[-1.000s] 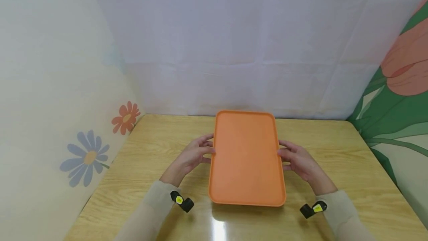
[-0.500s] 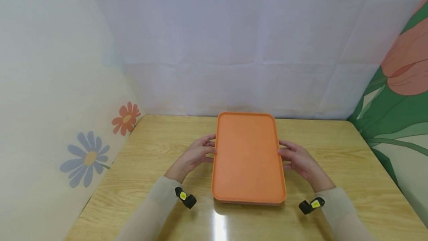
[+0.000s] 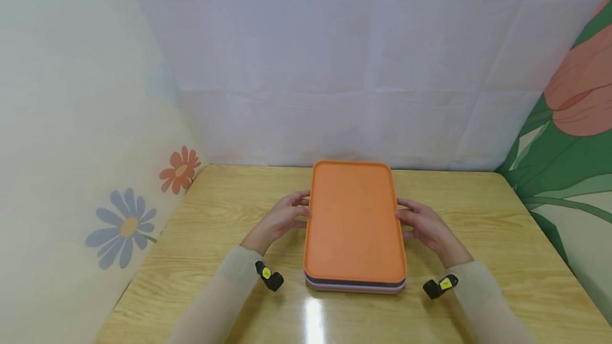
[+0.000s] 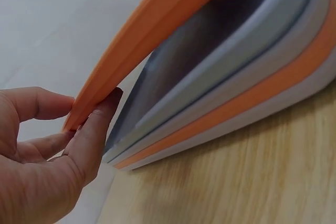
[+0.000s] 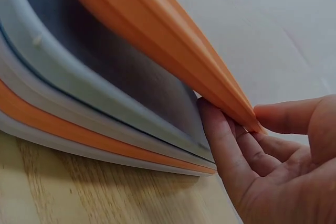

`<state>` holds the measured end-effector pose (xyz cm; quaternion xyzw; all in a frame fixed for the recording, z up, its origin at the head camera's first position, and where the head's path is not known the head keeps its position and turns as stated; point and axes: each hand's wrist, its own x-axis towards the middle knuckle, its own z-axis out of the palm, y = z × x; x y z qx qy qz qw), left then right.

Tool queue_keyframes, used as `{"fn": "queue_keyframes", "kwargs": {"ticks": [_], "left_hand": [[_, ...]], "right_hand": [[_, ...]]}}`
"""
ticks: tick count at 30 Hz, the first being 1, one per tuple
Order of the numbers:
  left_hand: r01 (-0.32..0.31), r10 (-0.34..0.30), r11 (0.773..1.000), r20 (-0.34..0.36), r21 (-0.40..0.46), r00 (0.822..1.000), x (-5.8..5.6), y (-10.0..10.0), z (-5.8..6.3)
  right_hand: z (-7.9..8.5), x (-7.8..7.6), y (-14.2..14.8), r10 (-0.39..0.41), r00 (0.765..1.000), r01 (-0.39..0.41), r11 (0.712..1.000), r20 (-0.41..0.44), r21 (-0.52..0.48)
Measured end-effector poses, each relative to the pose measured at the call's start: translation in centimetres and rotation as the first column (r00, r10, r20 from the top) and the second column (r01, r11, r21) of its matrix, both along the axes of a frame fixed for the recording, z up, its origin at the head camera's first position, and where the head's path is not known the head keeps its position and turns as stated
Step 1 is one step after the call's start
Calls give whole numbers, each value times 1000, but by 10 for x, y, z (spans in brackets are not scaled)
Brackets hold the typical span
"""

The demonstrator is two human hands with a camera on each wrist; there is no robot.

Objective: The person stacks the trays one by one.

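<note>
A rectangular orange tray point(image 3: 355, 222) with a low raised rim is held level by both hands, above a stack of several trays. My left hand point(image 3: 282, 217) pinches its left edge, thumb on top and fingers below, as the left wrist view shows. The right hand point(image 3: 427, 227) grips the opposite edge the same way. Topmost in the stack is a pale grey tray point(image 4: 231, 69) with a dark inside; grey and orange rims point(image 5: 79, 137) lie under it. In both wrist views a gap shows between the held tray and the stack. In the head view the held tray hides most of the stack.
The stack stands on a light wood-grain table point(image 3: 229, 200). A white cloth backdrop point(image 3: 296, 68) rises behind it. Flower-printed panels stand on the left point(image 3: 129, 224) and right point(image 3: 564, 174). Both wrists carry small black cameras point(image 3: 270, 276).
Both hands have lowered the orange tray a little, still holding it by its sides. Its near edge has shifted away from me, and the front rims of the stack below have come into sight.
</note>
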<state>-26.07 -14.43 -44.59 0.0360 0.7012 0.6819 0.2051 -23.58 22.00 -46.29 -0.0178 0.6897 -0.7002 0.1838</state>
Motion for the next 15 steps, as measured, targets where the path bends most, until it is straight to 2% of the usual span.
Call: {"fn": "queue_keyframes", "kwargs": {"ticks": [4, 10, 15], "left_hand": [[-12, 12, 1000, -4, -15, 1000, -4, 1, -5], [-20, 19, 999, -22, -43, 1000, -8, 0, -12], [9, -13, 997, -53, -75, 998, -7, 0, -10]], "right_hand": [[-3, -3, 0, 20, 999, -20, 1000, -29, -10], [-4, -8, -4, -16, 1000, 17, 998, -7, 57], [0, -7, -6, -22, 1000, 23, 995, -8, 101]]}}
